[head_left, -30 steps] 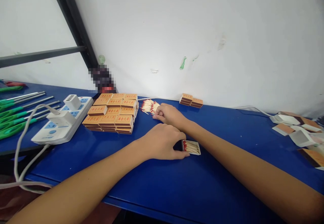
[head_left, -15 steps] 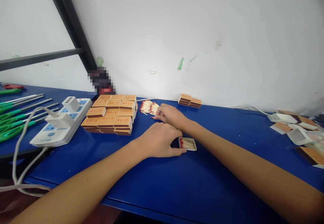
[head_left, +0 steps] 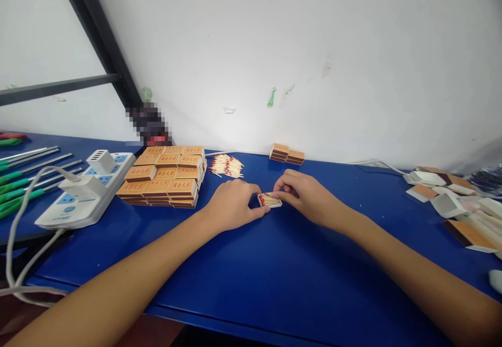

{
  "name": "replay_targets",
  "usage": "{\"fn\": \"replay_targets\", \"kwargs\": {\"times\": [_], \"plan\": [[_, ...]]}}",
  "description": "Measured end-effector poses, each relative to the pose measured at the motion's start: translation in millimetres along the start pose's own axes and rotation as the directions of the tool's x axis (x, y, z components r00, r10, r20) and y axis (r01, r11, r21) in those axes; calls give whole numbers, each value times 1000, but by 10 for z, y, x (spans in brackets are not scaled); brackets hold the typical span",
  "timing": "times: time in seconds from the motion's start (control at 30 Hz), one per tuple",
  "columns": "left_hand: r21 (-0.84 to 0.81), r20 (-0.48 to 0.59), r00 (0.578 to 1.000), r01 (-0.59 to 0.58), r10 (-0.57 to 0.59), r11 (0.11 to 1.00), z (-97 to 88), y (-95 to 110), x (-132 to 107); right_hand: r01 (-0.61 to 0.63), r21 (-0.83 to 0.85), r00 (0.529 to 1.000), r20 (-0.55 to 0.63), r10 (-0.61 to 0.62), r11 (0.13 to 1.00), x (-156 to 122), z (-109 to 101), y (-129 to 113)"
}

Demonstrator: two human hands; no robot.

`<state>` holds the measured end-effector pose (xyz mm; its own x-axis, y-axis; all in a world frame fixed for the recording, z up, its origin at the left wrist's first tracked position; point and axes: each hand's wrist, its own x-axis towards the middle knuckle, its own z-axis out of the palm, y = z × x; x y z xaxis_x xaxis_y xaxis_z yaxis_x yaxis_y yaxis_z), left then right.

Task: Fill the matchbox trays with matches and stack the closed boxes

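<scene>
Pinching a tray (head_left: pixel 275 206) of matches (head_left: pixel 268 199) by one end in fingers of the left hand (head_left: pixel 231 204); bunching those of the right hand (head_left: pixel 309 196) opposite, with grasp too hidden to tell. Likely light, crushable, best held by side walls. Backed, beyond the fingers, by loose matches (head_left: pixel 227 166) and stacked matchboxes (head_left: pixel 167 173).

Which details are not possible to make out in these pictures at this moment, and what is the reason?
- Number of matches in the tray: head view; too small, partly covered by the right hand.
- Whether that hand pinches a match: head view; the hand itself hides it.
- Dark item behind the stack: head view; pixelated.
- Ends of some green handles: head view; cut off by the left edge.
</scene>
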<state>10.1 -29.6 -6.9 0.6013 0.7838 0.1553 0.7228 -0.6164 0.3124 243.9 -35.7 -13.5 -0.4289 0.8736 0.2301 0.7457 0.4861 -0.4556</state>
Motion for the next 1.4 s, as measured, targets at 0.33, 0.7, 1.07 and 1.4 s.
{"fn": "replay_targets", "kwargs": {"times": [0.33, 0.7, 1.07, 1.4], "plan": [[-42, 2, 999, -37, 37, 998, -40, -62, 37, -4, 78, 1000, -5, 4, 997, -65, 9, 58], [-83, -4, 993, -114, 115, 990, -8, -62, 48, -17, 106, 1000, 4, 16, 994, -104, 56, 36], [-109, -24, 997, -80, 77, 991, -8, -47, 42, -227, -41, 881, -435, 187, 973, 142, -241, 591], [-100, -32, 998, -60, 58, 993, -38, -83, 63, -326, -82, 912, -289, 290, 942, 416, -429, 1123]]}}
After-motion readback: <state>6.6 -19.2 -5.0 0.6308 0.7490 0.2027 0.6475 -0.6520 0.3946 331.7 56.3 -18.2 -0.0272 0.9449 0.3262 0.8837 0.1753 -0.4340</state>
